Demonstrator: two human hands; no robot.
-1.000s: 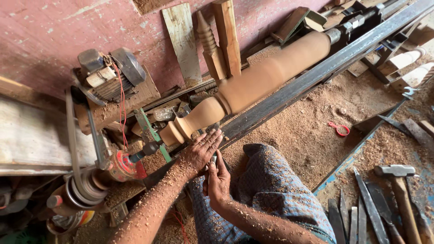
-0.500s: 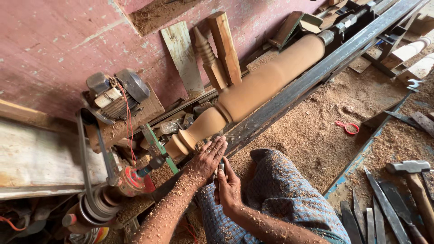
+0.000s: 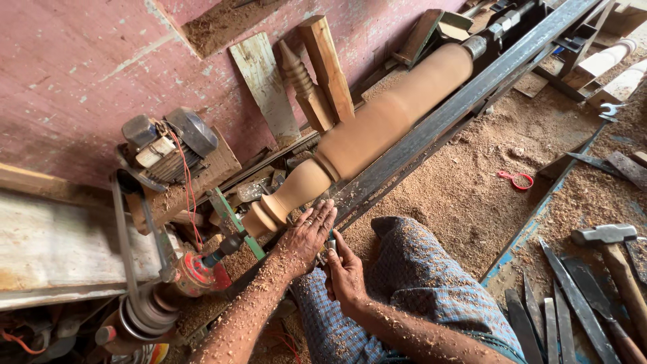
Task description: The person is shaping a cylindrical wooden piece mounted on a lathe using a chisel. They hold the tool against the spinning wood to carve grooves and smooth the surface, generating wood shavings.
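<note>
No box, tray or bin shows here; the loose things lie straight on the sawdust-covered floor.

A long turned wooden post sits mounted on a lathe, running from near left to far right above the dark metal lathe bed. Its near-left end narrows into a bulb and rings. The left hand lies palm down with its fingers spread flat, their tips just below that bulb and resting at the edge of the bed; whether they touch the wood itself I cannot tell. The right hand sits just right of and nearer than the left, curled around a small metal tool that pokes up between the two hands toward the post. Both forearms are speckled with wood chips.

To the left, an electric motor sits on a wooden block, with a belt pulley nearer and lower. Against the pink wall lean planks and a carved spindle. On the right lie a hammer, a row of flat chisels, a red ring-shaped thing and a spanner. A blue patterned cloth covers the person's lap.
</note>
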